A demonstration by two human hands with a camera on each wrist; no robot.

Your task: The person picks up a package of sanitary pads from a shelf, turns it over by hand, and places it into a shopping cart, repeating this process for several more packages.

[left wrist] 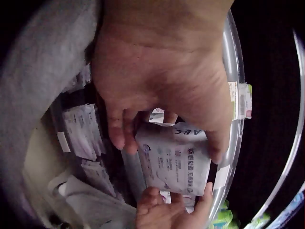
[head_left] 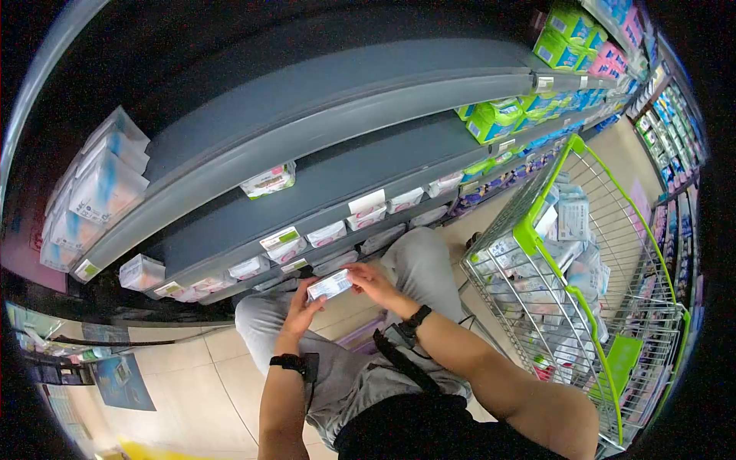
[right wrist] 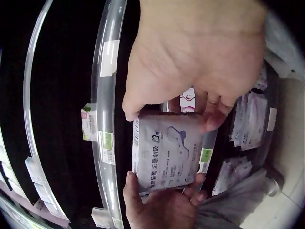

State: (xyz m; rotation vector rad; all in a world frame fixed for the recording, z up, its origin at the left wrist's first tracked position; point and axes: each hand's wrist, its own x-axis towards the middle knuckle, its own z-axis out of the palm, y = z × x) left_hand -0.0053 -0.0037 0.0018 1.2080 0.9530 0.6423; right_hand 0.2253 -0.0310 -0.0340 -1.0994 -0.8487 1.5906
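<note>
The white, flat, rectangular packet with dark print is held in the air between two hands, in front of the front edge of the lower dark-grey shelf. The left hand is bent partly closed, its thumb and fingers gripping one end of the packet; the right hand pinches the opposite end in a similar way. The right wrist view shows on the packet a bluish curved drawing, perhaps a pad, but the smallest print is too blurred to read. At the left end of the upper dark-grey shelf stand clear-and-blue plastic bags. To the right is a silver wire cart with green trim, containing many packages.
</note>
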